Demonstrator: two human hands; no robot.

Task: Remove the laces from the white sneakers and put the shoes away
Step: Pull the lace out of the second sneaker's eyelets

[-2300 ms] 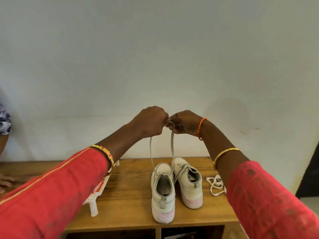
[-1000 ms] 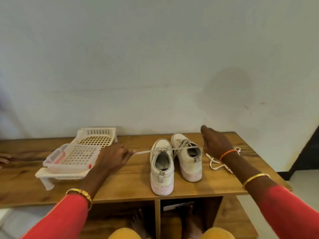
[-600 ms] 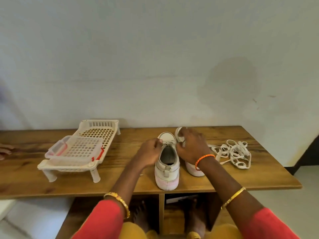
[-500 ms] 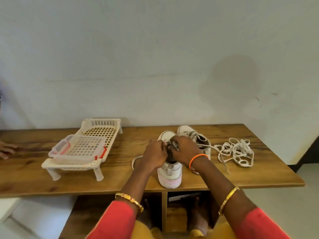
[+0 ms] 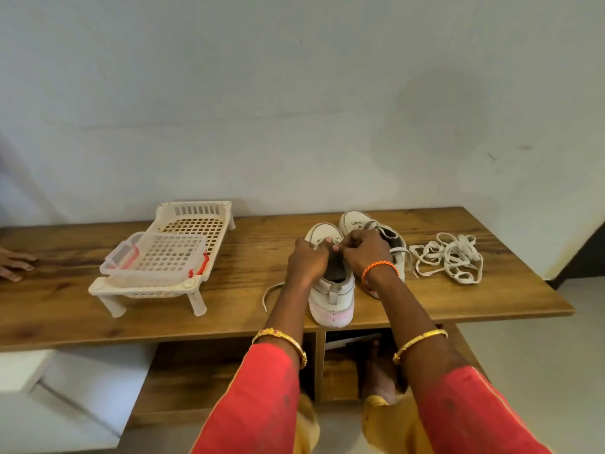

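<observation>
As both hands pinch its lace, a scuffed white sneaker, heel pink-tinged.

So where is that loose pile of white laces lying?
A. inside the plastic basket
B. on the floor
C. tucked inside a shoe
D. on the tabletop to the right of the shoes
D: the loose laces lie in a heap on the wooden table, right of the sneakers, apart from the basket.
</observation>
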